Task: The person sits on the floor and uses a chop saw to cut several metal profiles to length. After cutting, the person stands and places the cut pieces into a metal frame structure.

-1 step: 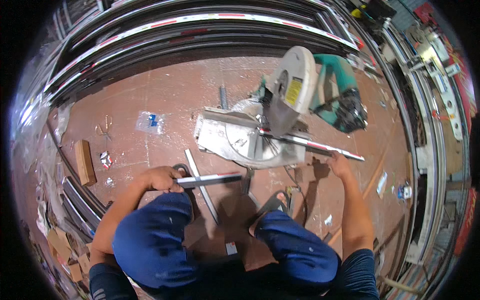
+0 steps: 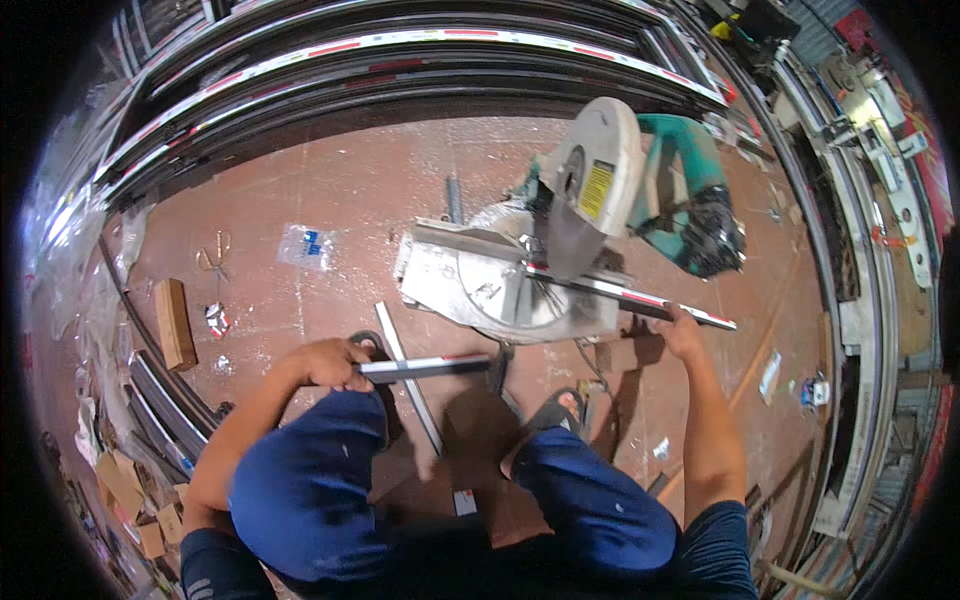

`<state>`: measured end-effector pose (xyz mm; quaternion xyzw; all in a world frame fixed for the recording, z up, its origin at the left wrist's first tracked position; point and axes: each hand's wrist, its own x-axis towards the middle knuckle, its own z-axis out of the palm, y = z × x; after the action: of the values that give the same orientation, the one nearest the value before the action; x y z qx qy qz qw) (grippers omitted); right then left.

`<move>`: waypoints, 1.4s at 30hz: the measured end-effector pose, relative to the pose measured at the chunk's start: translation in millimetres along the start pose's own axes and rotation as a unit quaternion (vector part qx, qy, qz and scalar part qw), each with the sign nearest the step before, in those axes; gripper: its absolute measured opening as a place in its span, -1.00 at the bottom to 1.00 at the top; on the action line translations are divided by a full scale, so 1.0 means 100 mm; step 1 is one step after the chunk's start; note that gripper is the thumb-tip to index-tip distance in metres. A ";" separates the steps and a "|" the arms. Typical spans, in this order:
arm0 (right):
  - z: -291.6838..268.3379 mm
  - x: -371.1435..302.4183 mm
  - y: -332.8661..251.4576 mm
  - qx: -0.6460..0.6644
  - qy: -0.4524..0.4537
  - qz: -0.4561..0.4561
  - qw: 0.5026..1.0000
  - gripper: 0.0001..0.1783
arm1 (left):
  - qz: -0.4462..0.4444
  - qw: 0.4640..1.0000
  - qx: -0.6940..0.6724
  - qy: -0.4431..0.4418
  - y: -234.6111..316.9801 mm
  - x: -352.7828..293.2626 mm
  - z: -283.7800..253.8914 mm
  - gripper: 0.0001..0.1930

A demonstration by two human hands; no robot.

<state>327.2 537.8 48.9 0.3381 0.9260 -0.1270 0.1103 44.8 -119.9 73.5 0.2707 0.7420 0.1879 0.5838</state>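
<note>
My left hand [image 2: 338,364] is closed around one end of a short metal profile [image 2: 432,367], white and red on top and dark below. It is held level above my left knee, over a thin bare metal strip [image 2: 412,385] on the floor. My right hand [image 2: 682,332] grips the outer end of another white-and-red metal profile [image 2: 628,294]. That piece's inner end rests on the metal base of a miter saw [image 2: 435,275], by the blade. The saw's round guard [image 2: 612,140] and green motor housing [image 2: 672,225] stand over the base; the blade's edge is partly hidden.
Long framed profiles [image 2: 440,36] lie stacked across the far side. Left on the floor are a wooden block [image 2: 176,325], scissors [image 2: 216,257] and a clear plastic bag [image 2: 308,247]. Long rails [image 2: 868,300] run along the right. My sandalled feet stand before the saw.
The view has shifted slightly, so everything sits a little lower and further right. Both hands keep their grips on the same profiles.
</note>
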 end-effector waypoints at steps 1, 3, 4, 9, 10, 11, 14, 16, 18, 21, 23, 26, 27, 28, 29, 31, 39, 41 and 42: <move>0.21 0.10 0.00 -0.031 0.034 0.008 0.999 -0.27 | -0.034 0.999 -0.009 -0.014 0.09 0.00 0.03 -0.60; 0.37 0.38 -0.28 -0.070 0.018 0.028 0.997 -0.21 | -0.067 0.996 0.047 -0.023 0.08 0.00 0.06 -0.52; 0.47 0.42 -0.38 -0.094 0.004 0.045 0.995 -0.18 | -0.058 0.996 0.062 -0.036 0.09 -0.02 0.07 -0.50; 0.69 0.57 -0.37 -0.170 0.056 -0.007 0.984 -0.49 | -0.017 0.998 0.058 0.004 -0.26 0.20 0.39 -0.52; 0.62 0.54 -0.34 -0.172 0.040 -0.033 0.984 -0.54 | -0.030 0.998 0.055 -0.004 -0.30 0.25 0.44 -0.53; 0.57 0.52 -0.36 -0.181 0.021 -0.057 0.982 -0.54 | -0.041 0.998 0.051 -0.010 -0.33 0.30 0.49 -0.53; 0.45 0.38 -0.39 -0.196 0.008 -0.125 0.973 -0.54 | -0.061 0.995 0.075 -0.018 -0.42 0.37 0.62 -0.56; 0.43 0.22 -0.46 -0.188 0.039 -0.169 0.967 -0.52 | -0.068 0.992 0.099 -0.023 -0.49 0.42 0.70 -0.59; 0.50 0.08 -0.56 -0.179 0.042 -0.200 0.962 -0.44 | -0.057 0.993 0.108 -0.007 -0.39 0.42 0.68 -0.61; 0.70 -0.06 -0.97 -0.131 0.057 -0.243 0.959 -0.44 | -0.050 0.993 0.109 -0.008 -0.44 0.42 0.69 -0.63; 0.85 -0.12 -1.14 -0.115 0.097 -0.275 0.950 -0.45 | -0.049 0.992 0.114 -0.021 -0.41 0.46 0.67 -0.65; 0.98 -0.11 -1.04 -0.087 0.121 -0.244 0.958 -0.48 | 0.004 0.993 0.116 0.019 -0.47 0.43 0.73 -0.67; 0.97 -0.10 -0.98 -0.080 0.134 -0.229 0.961 -0.48 | 0.010 0.994 0.109 0.016 -0.49 0.45 0.72 -0.68; 0.98 -0.09 -0.89 -0.072 0.145 -0.213 0.963 -0.49 | 0.015 0.995 0.102 0.012 -0.52 0.46 0.73 -0.68; 0.98 -0.08 -0.83 -0.064 0.156 -0.197 0.966 -0.49 | 0.019 0.995 0.095 0.007 -0.52 0.46 0.73 -0.69; 0.99 -0.06 -0.81 -0.071 0.141 -0.192 0.969 -0.48 | 0.019 0.995 0.100 0.015 -0.47 0.43 0.72 -0.69; 1.07 -0.18 -0.88 -0.061 0.115 -0.150 0.980 -0.44 | 0.048 0.994 0.054 0.083 -0.17 0.49 0.57 -0.46; 1.08 -0.18 -0.94 -0.046 0.123 -0.190 0.973 -0.44 | 0.050 0.990 0.073 0.106 -0.10 0.56 0.52 -0.37; 1.10 -0.17 -0.98 -0.038 0.127 -0.210 0.969 -0.44 | 0.048 0.985 0.108 0.129 -0.08 0.56 0.49 -0.37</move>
<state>289.0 420.8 -33.8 0.1455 0.9867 -0.0681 -0.0241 81.0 -93.9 13.8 0.3415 0.8130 0.1677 0.4407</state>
